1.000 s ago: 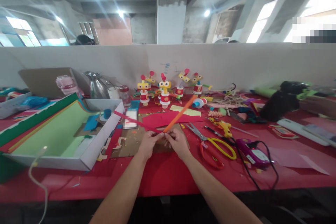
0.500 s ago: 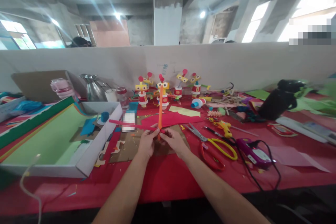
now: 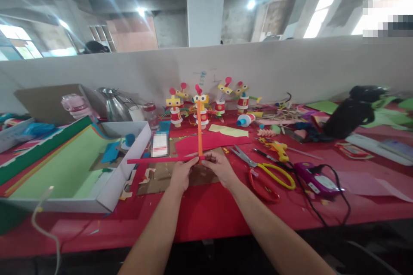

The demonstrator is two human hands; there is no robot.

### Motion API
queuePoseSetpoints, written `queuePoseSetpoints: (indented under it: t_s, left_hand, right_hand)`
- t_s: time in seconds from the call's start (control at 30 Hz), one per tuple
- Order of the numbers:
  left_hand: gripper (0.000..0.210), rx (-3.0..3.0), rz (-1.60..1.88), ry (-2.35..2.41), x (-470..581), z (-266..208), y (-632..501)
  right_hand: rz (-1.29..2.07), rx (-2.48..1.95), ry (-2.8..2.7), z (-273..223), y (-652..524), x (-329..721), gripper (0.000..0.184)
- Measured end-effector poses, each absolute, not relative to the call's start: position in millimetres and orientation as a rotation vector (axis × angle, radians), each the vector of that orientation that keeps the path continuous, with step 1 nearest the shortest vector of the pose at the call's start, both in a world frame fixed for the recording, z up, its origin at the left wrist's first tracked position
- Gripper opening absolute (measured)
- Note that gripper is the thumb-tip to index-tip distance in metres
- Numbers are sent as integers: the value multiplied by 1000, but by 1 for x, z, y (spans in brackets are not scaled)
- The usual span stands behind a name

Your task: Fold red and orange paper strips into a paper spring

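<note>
A red paper strip [image 3: 155, 160] and an orange paper strip [image 3: 200, 131] cross at right angles between my two hands, over a piece of brown cardboard [image 3: 161, 180]. My left hand [image 3: 183, 171] pinches the red strip close to the crossing, while its long end points left. At the other side of the crossing, my right hand [image 3: 217, 167] is closed on the strips with thumb and fingers. The orange strip stands upright, away from me. My fingers partly hide the joined ends. Red paper [image 3: 209, 142] lies just beyond.
Scissors [image 3: 251, 163], a yellow glue gun [image 3: 280, 151] and a purple box with a black cable [image 3: 318, 178] lie to the right. A white box with coloured paper [image 3: 106, 206] stands left. Several paper-cup figures [image 3: 176, 116] line the back by the partition [image 3: 135, 66].
The red strip has swung level, its left end now lower. The upright orange strip and both hands have shifted slightly; the whole view has tilted a little.
</note>
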State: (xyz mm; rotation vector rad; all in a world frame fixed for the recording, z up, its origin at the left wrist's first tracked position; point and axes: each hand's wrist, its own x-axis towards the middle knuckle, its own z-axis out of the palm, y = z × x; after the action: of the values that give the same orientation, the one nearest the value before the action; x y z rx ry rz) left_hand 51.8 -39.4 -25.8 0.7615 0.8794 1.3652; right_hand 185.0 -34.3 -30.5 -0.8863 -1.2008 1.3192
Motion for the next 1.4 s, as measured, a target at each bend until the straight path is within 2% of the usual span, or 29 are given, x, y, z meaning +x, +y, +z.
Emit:
queuePoseSetpoints:
  t_s: [0.67, 0.87, 1.13, 1.3, 1.4]
  left_hand:
    - [38, 780, 1288, 891, 46, -23, -40]
    - [33, 732, 1255, 861, 43, -22, -37]
    - [39, 754, 1287, 810, 45, -24, -36]
    - [47, 932, 1221, 668, 45, -20, -43]
    - [40, 926, 1142, 643, 40, -16, -47]
  right_hand:
    - [1328, -888, -1173, -28, -37, 184, 20]
    - [1387, -861, -1132, -30, -35, 185, 24]
    - [1421, -843, -1100, -32, -34, 184, 24]
    - [1498, -753, -915, -27, -34, 189, 17]
    - [1631, -745, -893, -23, -32, 198, 15]
